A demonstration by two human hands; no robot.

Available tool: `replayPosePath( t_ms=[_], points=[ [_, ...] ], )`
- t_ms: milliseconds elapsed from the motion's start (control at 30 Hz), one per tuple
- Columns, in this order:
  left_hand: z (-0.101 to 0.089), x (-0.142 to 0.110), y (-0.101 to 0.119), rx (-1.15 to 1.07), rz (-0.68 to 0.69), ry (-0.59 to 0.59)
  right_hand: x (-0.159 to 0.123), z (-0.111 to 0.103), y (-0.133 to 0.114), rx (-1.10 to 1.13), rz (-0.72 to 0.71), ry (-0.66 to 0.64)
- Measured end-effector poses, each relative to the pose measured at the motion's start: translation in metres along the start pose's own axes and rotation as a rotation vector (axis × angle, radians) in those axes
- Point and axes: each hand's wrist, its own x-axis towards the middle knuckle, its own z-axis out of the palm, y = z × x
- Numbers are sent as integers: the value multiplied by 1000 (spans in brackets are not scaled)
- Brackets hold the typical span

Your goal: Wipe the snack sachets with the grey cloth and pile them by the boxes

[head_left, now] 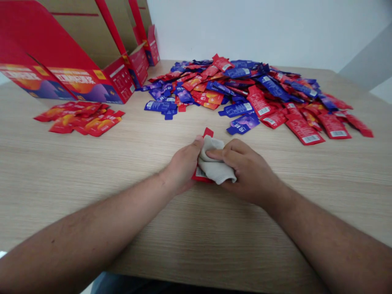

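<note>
— Pale wood tabletop [61,183] under a white wall [260,28], heaped red and purple sachets [245,94] up ahead. What's in hand?
— One red sachet [208,132], long axis running nearly straight out from the person, its tab end pointing toward the heap.
— And the hands?
— Together! Left hand [182,165] pinching the sachet's edge, right hand [248,171] clamping a grey-white cloth [216,163] over it.

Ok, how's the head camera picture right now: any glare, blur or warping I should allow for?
Head view: wide-angle warping bows the edge of the wooden tabletop; lighting is soft and even, with only faint shadows beneath the left hand, right hand and cloth; no strong glare on the sachet pile, though its small print is too soft to read.
</note>
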Motion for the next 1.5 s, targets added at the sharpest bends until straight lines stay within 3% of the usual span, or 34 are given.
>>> replayPosePath(
  t_ms=[67, 200, 367, 467, 767, 1500],
  points=[
    [1, -1, 2, 33, 24, 34, 0, 0, -6, 35, -20, -58],
    [9, -8, 17, 5, -64, 161, 6, 1, -6, 69, 32, -120],
    [12, -10, 27, -43, -164, 41, 10, 0, 3, 37, 168, -129],
    [10, -11, 26, -86, -121, -15, 11, -3, -1, 26, 207, -108],
    [15, -11, 22, 36, -39, 164, 10, -1, -4, 57, 132, -141],
    [16, -10, 19, -28, 19, 148, 7, 1, 0, 41, 119, -97]
  ],
)
